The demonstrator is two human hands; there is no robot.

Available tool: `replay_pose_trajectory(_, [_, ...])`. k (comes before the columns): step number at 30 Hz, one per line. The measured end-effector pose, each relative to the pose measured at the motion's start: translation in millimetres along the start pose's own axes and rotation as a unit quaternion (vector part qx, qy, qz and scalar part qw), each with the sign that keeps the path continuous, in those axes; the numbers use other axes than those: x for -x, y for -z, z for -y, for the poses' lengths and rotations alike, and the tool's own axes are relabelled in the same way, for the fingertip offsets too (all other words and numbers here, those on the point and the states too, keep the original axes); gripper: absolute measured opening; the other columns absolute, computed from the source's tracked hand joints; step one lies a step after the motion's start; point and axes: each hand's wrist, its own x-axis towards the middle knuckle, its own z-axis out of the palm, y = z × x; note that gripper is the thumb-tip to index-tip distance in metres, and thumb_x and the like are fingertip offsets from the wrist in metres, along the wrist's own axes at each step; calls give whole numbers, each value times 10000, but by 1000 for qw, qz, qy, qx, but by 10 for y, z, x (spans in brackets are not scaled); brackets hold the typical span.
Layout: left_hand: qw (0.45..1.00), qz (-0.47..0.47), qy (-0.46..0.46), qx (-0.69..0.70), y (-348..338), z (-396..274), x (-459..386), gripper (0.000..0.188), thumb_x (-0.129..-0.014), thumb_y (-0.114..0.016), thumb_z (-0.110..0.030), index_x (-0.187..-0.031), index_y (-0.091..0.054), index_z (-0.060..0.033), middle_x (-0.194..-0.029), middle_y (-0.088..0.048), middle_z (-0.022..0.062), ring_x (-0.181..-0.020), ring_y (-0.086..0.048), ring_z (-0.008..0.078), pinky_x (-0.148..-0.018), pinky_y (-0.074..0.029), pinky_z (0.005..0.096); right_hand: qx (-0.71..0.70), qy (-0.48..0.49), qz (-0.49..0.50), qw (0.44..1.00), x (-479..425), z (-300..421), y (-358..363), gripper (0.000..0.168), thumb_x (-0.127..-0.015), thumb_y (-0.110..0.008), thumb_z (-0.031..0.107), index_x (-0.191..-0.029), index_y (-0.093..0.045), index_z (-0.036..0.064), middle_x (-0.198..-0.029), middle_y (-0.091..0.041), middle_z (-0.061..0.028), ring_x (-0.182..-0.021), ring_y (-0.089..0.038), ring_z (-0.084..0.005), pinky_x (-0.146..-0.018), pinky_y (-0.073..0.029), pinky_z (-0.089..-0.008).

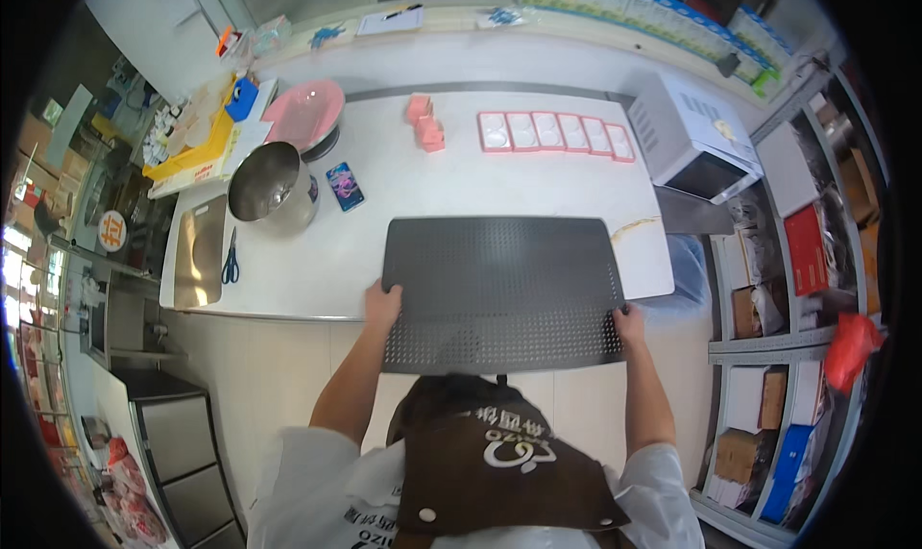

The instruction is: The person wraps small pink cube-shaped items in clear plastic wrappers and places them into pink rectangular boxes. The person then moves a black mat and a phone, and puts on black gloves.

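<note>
A dark grey perforated baking tray (500, 275) spans the space before me, its far part over the white worktable (425, 189) and its near part out past the table's front edge. My left hand (383, 304) grips its left side, thumb on top. On the opposite side, my right hand (629, 324) holds the right edge. Floor shows through the holes in the tray's near half. Nothing lies on the tray. The fingers under both edges are hidden.
At left stand a steel pot (270, 189), a pink bowl (310, 117), scissors (230, 261) and a smartphone (346, 187). Pink boxes (427, 124) and pink-framed trays (547, 132) lie farther back. A microwave oven (691, 145) and shelving (785, 354) flank the right side.
</note>
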Motion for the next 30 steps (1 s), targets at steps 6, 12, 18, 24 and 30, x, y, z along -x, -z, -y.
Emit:
replay_pose_trajectory(6, [953,54,-123,-271,-652,-372,60,909,-872,-661,-493,-1557,-308,-11,-1637,-199,237,-1517,-205,378,-1195,-237,565,200,21,14,980,-677,39,-50,579,-872,-670,311,-1394,-575,80,-1379,-542,-250,-1251,-536,-430,-1078,-438,-508])
replay_pose_trajectory(12, [905,107,-148,-385,-785,-620,206,1201,-802,-679,-696,-1613,-111,-16,-1686,-62,223,-1549,-79,433,-1215,-145,616,269,133,33,953,-645,431,-471,805,-930,-657,432,-1589,-297,144,-1627,-276,-234,-1436,-314,-501,-1194,-297,-526])
replay_pose_trajectory(18, [855,217,-236,-407,-641,-885,218,1151,-719,-800,-624,-1622,-215,-214,-1694,-116,150,-1559,-119,364,-1176,-186,694,312,77,6,947,-733,576,-571,799,-959,-591,472,-1613,-250,165,-1657,-218,-208,-1472,-246,-500,-1190,-239,-593])
replay_pose_trajectory(24, [806,175,-276,-493,-679,-650,359,986,-815,-752,-182,-1622,-195,-286,-1703,-119,91,-1558,-166,321,-1174,-257,666,234,256,119,930,-634,780,-440,865,-873,-723,415,-1589,-309,163,-1649,-234,-212,-1469,-252,-506,-1189,-223,-613])
replay_pose_trajectory(30, [819,201,-283,-457,-520,-748,164,985,-794,-777,-163,-1609,-236,-281,-1697,-146,78,-1541,-219,322,-1145,-301,678,350,381,232,824,-420,1141,-524,1041,-680,-863,237,-1576,-336,301,-1665,-219,-170,-1510,-196,-478,-1197,-207,-639])
